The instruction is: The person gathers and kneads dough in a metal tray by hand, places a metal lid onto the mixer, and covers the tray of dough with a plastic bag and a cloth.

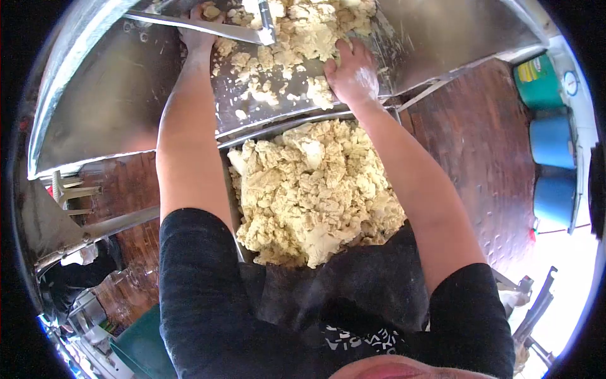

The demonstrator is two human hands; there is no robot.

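Crumbly pale dough (303, 38) lies scattered on a metal work surface (113, 95) at the top of the view. My left hand (201, 26) is at the dough's left side, partly behind a metal bar, its fingers curled near a small lump; its grip is unclear. On the right, my right hand (353, 71) rests against the edge of the dough with its fingers apart, dusted with flour. Between my forearms, below the surface's edge, a metal container (228, 183) holds a large heap of dough pieces (315, 189).
A metal bar (208, 26) with an upright rod crosses above the surface. Blue bins (552, 142) and a green container (538, 82) stand at the right wall. A dark green bin (146, 344) is at the lower left, near a dark-clothed person (85, 275).
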